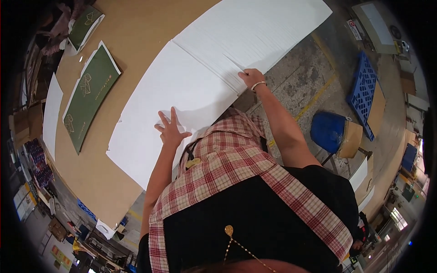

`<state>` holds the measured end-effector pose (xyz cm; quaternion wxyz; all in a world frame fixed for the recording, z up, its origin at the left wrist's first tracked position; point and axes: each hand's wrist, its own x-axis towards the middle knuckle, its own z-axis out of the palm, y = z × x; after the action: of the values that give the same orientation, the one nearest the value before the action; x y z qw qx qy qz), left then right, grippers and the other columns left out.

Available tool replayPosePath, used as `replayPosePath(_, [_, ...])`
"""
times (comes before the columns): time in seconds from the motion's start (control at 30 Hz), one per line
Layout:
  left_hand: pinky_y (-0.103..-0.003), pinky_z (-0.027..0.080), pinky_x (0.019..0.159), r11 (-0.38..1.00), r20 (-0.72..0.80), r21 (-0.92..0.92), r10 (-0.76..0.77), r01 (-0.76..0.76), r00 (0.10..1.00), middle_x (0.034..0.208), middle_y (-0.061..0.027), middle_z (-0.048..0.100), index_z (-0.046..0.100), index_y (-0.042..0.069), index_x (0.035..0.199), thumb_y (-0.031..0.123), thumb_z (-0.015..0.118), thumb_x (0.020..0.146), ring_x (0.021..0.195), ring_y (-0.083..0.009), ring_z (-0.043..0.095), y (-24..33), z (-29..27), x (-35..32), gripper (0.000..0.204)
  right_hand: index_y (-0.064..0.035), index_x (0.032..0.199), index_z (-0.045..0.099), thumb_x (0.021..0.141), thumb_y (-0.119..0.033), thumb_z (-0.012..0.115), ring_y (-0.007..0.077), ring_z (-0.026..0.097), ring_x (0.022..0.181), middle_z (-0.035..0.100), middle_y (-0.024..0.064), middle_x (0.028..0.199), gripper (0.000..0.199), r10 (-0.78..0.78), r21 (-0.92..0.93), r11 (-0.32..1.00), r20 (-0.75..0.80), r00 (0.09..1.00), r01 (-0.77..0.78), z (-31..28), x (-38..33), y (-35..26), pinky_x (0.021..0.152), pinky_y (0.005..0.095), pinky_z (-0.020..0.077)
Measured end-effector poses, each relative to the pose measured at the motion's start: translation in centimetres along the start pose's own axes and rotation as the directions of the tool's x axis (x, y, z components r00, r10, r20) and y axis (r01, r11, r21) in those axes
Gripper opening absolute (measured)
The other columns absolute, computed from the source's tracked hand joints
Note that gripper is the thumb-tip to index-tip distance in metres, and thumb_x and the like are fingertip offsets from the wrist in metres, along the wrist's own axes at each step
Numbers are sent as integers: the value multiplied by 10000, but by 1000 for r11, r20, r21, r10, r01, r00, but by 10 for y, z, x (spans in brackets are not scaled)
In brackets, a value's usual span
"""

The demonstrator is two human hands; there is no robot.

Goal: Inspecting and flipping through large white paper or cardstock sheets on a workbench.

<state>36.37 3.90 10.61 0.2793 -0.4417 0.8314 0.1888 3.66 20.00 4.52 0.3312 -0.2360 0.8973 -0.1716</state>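
Large white sheets (159,86) lie across the brown table in front of me, in two adjoining stacks that meet along a slanting line. My left hand (170,132) rests on the nearer stack with its fingers spread and nothing held. At the right-hand edge of the sheets, close to where the stacks meet, my right hand (251,78) is closed on the edge of a white sheet. Thin layered edges and a small raised fold show beside its fingers. The fingertips under the sheet are hidden.
Green printed sheets (93,93) with gold line drawings lie on the left of the brown tabletop (102,182). Right of the table stand a blue chair (327,132) and a blue plastic pallet (363,93) on the concrete floor. A person (359,241) is at the lower right.
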Motion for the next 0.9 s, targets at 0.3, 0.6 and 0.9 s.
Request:
replayPosePath(0.3, [-701,309,905,957,-179,8,286,-289,941,1499,-214,-7,122,346,1442,447,857,437,1285,-602,22,2,8,13,1250,-53,1113,618,785,-582,543,337,543,1080,586,156,1167,627,24,-158,984,-328,944,-80,13,-5,26,935,407,419])
replayPosePath(0.6, [-456,296,1029,683,-553,-730,-573,-21,605,1378,-244,302,300,40,1364,355,729,730,1254,-390,328,-65,85,-84,827,48,1121,529,700,-453,761,257,578,728,619,153,906,694,516,537,795,-358,778,-281,-4,-19,58,635,385,494])
replayPosePath(0.9, [-508,405,920,-889,465,-427,-372,-164,804,1215,-167,488,411,17,1257,566,525,845,1118,-338,458,-78,143,-73,696,-42,1088,550,843,-266,661,261,585,905,617,100,975,351,379,936,82,290,879,-344,25,14,62,713,420,511])
